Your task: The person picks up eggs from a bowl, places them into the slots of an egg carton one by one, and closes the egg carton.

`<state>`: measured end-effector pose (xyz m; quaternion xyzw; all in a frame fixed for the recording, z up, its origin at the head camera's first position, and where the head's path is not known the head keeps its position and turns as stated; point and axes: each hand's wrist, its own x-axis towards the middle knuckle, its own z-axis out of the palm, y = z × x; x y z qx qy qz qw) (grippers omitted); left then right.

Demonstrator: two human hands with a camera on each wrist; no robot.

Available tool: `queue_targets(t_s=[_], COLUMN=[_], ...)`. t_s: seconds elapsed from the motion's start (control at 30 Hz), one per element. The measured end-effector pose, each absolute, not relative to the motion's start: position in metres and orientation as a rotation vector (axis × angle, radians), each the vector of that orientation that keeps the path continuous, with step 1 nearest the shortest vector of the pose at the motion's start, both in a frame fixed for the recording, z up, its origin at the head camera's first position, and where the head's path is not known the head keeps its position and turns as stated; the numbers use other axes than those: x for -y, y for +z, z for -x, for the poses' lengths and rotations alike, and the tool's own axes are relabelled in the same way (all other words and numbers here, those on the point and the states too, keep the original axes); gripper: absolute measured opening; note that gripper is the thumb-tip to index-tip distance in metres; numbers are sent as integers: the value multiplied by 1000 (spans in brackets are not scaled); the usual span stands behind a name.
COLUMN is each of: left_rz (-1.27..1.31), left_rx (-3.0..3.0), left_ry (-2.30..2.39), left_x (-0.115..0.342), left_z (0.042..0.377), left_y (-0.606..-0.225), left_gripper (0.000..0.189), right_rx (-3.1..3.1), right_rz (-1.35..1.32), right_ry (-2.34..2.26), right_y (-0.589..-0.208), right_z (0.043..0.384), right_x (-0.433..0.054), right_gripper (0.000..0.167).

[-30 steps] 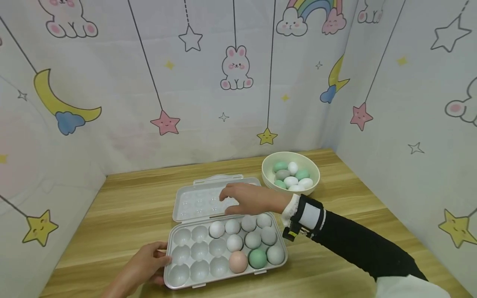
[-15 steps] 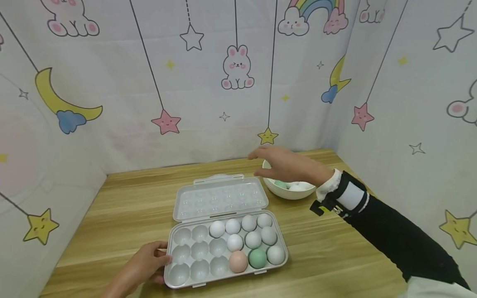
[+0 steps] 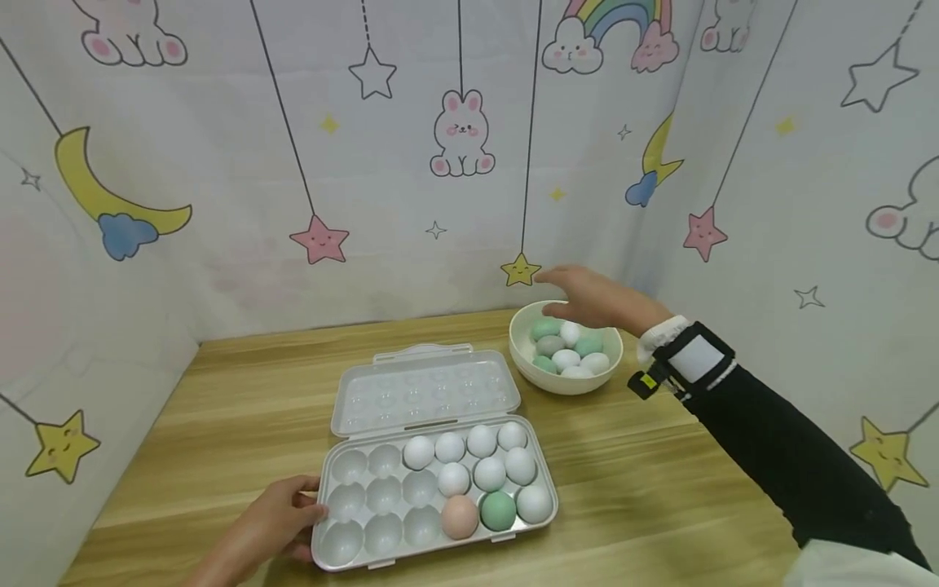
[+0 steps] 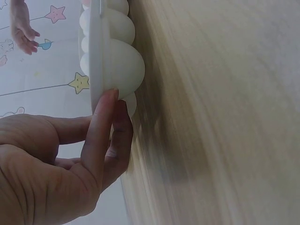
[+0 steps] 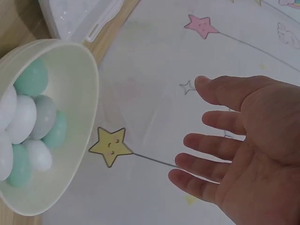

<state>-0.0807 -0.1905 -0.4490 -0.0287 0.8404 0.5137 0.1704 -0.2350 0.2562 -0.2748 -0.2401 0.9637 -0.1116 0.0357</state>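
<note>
A light grey plastic egg box (image 3: 381, 562) lies with its lid (image 3: 433, 391) folded back. White eggs, a pink egg (image 3: 459, 517) and a green egg (image 3: 499, 511) fill cups on its right side; the left cups are bare. My left hand (image 3: 275, 522) pinches the box's left end, and the left wrist view shows its fingertips (image 4: 108, 96) at the rim. Above the cream bowl (image 3: 519, 359), my right hand (image 3: 597, 297) holds nothing, its fingers (image 5: 206, 145) spread apart. White, green and grey eggs (image 5: 21, 119) lie inside the bowl.
The wooden table (image 3: 242, 399) meets a white cloth backdrop (image 3: 242, 163) printed with stars, moons and rabbits. The bowl stands behind and right of the egg box, close to the lid's corner. A second cloth wall (image 3: 792, 244) bounds the table's right side.
My right hand has moved from above the egg box, right and back to above the bowl, with nothing in it. The left hand keeps its place at the box's end.
</note>
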Motion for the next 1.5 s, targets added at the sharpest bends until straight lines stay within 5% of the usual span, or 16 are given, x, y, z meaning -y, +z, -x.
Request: queue_targets(t_s=[0.63, 1.5], left_rz=[10, 10], left_rx=[-2389, -2530], left_ry=[1429, 1023], left_x=[187, 174], left_z=[87, 97], left_y=[-437, -417], left_gripper=[42, 41], right_rx=[-2883, -2927], right_rz=[511, 550], right_ry=[-177, -199], right_y=[-347, -407], right_z=[306, 330], right_x=[-275, -248], right_gripper=[55, 26])
